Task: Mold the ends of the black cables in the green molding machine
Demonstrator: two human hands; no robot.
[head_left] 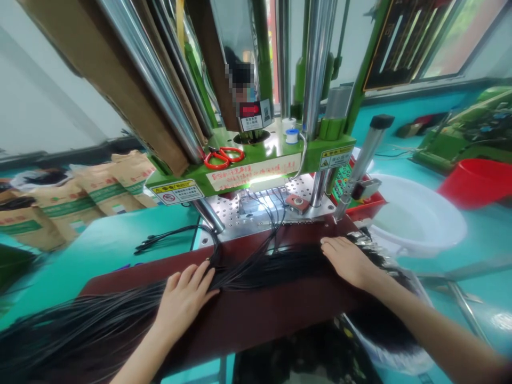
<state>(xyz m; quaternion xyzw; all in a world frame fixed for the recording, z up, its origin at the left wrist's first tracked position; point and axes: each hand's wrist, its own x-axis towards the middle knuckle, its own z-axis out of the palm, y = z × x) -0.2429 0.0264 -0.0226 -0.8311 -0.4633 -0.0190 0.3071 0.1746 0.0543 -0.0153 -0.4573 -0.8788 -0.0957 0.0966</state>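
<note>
While the left hand (pixel 184 295) lies spread on black cables (pixel 276 270), the right hand (pixel 351 261) touches them, grip unclear.

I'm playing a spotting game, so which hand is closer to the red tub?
The right hand. It's at the black cables' right part, with the red tub beyond it, farther right. The left hand is farther left along the cables.

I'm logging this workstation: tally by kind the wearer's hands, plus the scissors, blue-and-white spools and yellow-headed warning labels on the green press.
Left hand and right hand, at the black cables: 2
Red-handled scissors: 1
Blue-and-white spool: 1
Yellow-headed warning labels: 2
Total: 6
</note>
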